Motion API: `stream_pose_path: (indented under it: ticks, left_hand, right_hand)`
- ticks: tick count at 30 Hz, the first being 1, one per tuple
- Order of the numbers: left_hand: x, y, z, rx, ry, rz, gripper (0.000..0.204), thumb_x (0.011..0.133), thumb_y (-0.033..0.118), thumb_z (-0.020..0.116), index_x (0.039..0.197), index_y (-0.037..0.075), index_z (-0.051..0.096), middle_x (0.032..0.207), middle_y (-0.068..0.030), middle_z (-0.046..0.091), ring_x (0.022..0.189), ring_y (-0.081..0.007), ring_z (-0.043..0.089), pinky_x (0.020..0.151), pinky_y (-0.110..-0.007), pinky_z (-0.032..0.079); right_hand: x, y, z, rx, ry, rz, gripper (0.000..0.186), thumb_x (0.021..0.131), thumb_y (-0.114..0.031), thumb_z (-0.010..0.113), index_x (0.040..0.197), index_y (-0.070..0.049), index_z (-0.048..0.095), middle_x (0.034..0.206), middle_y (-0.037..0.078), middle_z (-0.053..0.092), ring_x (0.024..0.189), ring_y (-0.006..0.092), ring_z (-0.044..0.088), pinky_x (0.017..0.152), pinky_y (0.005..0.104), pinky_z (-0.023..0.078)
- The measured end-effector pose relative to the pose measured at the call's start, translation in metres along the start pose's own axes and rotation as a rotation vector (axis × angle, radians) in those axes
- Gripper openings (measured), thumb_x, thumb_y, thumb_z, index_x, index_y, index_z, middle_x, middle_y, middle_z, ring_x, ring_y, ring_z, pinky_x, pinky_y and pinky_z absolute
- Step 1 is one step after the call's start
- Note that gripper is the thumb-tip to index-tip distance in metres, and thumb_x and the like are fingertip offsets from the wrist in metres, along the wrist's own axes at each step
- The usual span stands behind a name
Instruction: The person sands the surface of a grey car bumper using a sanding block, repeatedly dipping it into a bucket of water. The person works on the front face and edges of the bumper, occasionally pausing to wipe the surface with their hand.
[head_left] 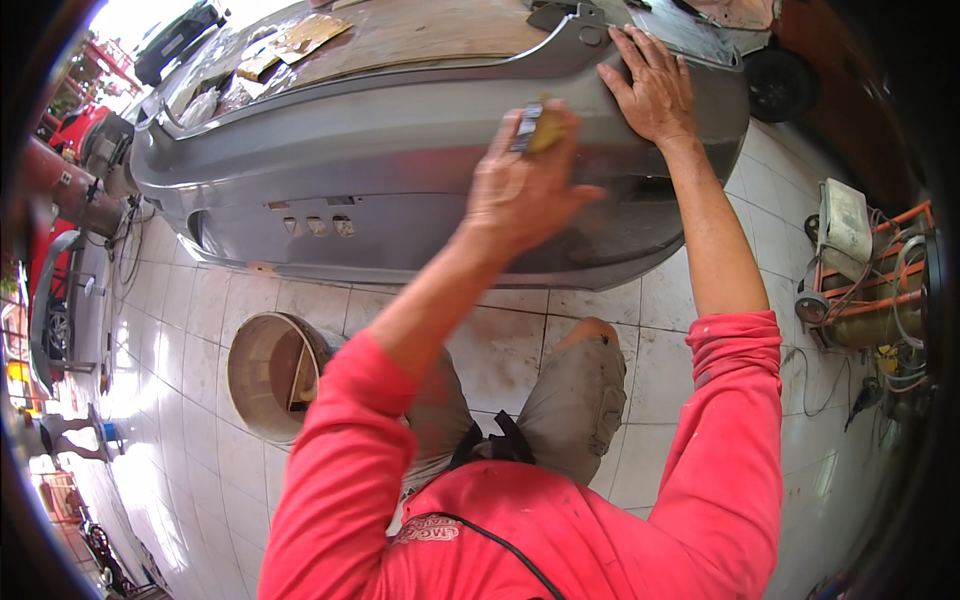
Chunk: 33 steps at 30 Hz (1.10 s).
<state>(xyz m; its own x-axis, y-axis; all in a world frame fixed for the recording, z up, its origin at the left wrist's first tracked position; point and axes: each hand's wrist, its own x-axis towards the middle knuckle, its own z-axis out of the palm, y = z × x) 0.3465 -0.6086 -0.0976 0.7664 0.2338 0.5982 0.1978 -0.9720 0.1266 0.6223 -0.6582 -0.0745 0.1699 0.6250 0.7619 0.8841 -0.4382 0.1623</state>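
A large grey car bumper lies across the view in front of me, its painted surface dull and dusty in places. My left hand is closed on a small yellow and dark sanding sponge, which it presses to the upper face of the bumper right of the middle; hand and sponge are slightly blurred. To the right of it, my right hand lies flat on the bumper's upper right corner, fingers apart and holding nothing.
A bucket with murky water and a flat piece inside stands on the tiled floor at my left knee. Behind the bumper is a board with torn paper. An orange cart with cylinders and hoses stands right; red car parts are left.
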Motion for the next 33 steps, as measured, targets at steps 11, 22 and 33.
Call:
stream_pose_path:
  ticks: [11, 22, 33]
  left_hand:
    - [-0.032, -0.02, -0.012, 0.263, 0.063, -0.234, 0.112, 0.089, 0.068, 0.074, 0.161, -0.008, 0.035, 0.166, -0.0319, 0.038, 0.16, -0.0459, 0.029, 0.131, -0.051, 0.027]
    - [-0.01, -0.039, -0.066, -0.532, 0.238, -0.099, 0.026, 0.094, 0.001, 0.068, 0.117, 0.005, 0.079, 0.133, -0.0149, 0.07, 0.132, -0.0364, 0.063, 0.104, -0.045, 0.055]
    - [-0.028, -0.184, -0.098, -0.184, 0.2, -0.172, 0.043, 0.097, 0.031, 0.078, 0.135, 0.011, 0.074, 0.143, -0.0155, 0.069, 0.14, -0.034, 0.059, 0.121, -0.048, 0.042]
  right_hand:
    - [0.003, -0.016, -0.002, 0.022, -0.009, 0.081, 0.067, 0.105, -0.06, 0.056, 0.163, -0.027, 0.049, 0.164, 0.003, 0.052, 0.156, 0.0269, 0.042, 0.128, 0.0598, 0.03]
    - [-0.1, -0.152, -0.103, 1.958, -0.054, 0.842, 0.059, 0.111, -0.057, 0.053, 0.137, -0.006, 0.068, 0.129, 0.012, 0.074, 0.117, 0.0202, 0.072, 0.102, 0.036, 0.056]
    - [-0.104, -0.138, -0.099, 1.502, 0.427, 1.093, 0.049, 0.113, -0.032, 0.06, 0.152, -0.003, 0.055, 0.144, 0.012, 0.064, 0.132, 0.0258, 0.062, 0.113, 0.0421, 0.054]
